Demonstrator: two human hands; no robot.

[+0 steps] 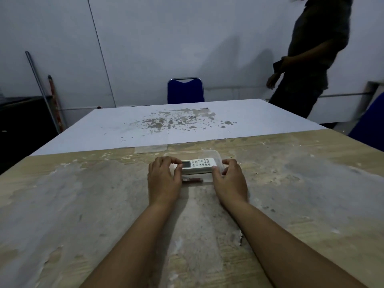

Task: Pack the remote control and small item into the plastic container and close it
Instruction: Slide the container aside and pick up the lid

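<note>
A white remote control (198, 164) with a small screen and buttons lies lengthwise over a clear plastic container (212, 154) at the table's middle. My left hand (164, 179) grips the remote's left end with fingertips and thumb. My right hand (229, 179) pinches its right end at the container's right wall. A small reddish-brown item (193, 180) lies on the table just in front of the container, between my hands. The clear lid (151, 148) rests flat on the table behind and to the left of the container.
The worn wooden table (104, 204) adjoins a white table (166, 121) with peeling patches. A blue chair (185, 90) stands at the far side. A person (311, 59) stands at the back right. Poles (43, 90) lean on the left wall.
</note>
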